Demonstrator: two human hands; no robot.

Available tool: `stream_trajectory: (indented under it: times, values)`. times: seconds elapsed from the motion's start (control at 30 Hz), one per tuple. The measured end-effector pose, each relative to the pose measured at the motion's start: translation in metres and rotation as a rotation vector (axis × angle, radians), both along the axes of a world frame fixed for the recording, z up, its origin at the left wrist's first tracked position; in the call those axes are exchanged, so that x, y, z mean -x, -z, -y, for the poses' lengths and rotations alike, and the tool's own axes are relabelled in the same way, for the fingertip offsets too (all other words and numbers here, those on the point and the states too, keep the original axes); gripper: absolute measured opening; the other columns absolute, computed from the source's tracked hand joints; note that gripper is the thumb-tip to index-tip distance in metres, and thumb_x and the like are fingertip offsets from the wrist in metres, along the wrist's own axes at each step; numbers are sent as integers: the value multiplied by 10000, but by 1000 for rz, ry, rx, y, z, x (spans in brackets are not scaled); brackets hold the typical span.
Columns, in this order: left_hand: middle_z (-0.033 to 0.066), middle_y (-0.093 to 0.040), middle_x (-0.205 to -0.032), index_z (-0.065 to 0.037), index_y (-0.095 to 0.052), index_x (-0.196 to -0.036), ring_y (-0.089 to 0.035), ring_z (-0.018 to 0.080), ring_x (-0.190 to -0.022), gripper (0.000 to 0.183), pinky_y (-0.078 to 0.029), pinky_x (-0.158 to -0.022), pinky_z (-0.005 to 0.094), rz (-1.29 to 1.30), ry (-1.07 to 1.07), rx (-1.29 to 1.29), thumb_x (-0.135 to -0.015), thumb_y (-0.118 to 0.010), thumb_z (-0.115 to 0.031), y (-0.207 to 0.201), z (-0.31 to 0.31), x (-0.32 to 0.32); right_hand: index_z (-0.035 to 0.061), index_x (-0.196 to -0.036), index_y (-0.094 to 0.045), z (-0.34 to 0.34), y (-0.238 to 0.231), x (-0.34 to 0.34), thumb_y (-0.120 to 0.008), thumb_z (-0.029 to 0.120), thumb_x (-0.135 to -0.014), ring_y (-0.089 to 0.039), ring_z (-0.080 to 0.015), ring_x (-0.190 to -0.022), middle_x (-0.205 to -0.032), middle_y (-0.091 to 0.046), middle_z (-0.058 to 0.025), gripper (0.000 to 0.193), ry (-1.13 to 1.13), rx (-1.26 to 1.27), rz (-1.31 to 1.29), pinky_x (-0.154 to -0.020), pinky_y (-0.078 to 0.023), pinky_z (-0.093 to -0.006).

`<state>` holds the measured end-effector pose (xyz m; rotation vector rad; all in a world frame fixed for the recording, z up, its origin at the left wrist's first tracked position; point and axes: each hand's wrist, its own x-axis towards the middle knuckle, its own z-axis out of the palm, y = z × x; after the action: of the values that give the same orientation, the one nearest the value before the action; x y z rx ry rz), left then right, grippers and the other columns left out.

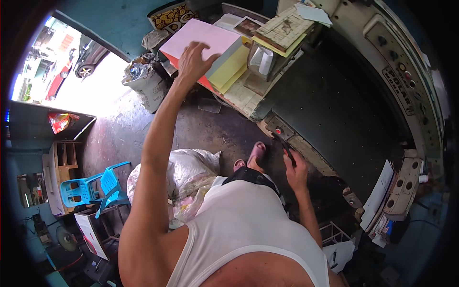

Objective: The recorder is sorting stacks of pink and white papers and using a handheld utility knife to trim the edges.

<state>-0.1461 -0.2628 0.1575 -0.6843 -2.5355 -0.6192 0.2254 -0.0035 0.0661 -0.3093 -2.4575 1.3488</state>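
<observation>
My left hand (193, 63) reaches out over a tall stack of coloured paper with a pink top sheet (203, 34). Its fingers are apart and slightly bent, near the stack's front corner; whether they touch it I cannot tell. Yellow sheets (228, 76) show along the right side of the stack, orange-red ones along its lower left. Lower and to the right, my right hand (297, 170) is closed round a slim dark tool (288, 149) that points up and left toward the machine's front edge. Its exact kind is not clear.
A large cutting machine has a dark flat bed (334, 105) and a control panel (397, 62) on the right. White sacks (186, 165) lie by my legs, a full bag (148, 86) stands beyond. Blue plastic chairs (88, 189) stand left; a bright doorway opens upper left.
</observation>
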Motion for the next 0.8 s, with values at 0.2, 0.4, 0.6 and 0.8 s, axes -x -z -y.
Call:
stream_trajectory:
  times: [0.2,0.4,0.6,0.8]
  values:
    - [190,-610,-1138,-49,-656,-1102,-589,416,-1070,623,-514,-863,510,272,6,342,-720,-809,-516,17,-44,70,-41,-1045,-659,5,-24,104,-658,101,-895,-666,-351,-778,-899,-670,-179,206,-203,20,-86,-668,-520,-387]
    - [208,-608,-1129,-45,-653,-1071,-595,441,-1033,548,-528,-804,529,331,-8,460,-677,-848,-372,27,-50,89,-34,-1054,-655,17,-9,152,-677,97,-879,-683,-328,-785,-906,-680,-169,220,-294,172,-93,-679,-525,-366]
    - [138,-682,-997,-95,-688,-908,-682,305,-845,387,-533,-771,426,321,15,315,-650,-836,-343,22,-42,102,-16,-1057,-661,21,7,172,-686,126,-880,-685,-296,-761,-907,-694,-168,228,-253,196,69,-652,-520,-352]
    - [132,-700,-1015,-106,-703,-926,-707,291,-921,346,-542,-827,401,460,77,139,-673,-810,-317,17,-30,113,18,-1083,-674,46,-1,209,-674,132,-898,-640,-193,-570,-756,-686,-112,218,-55,197,172,-537,-494,-309]
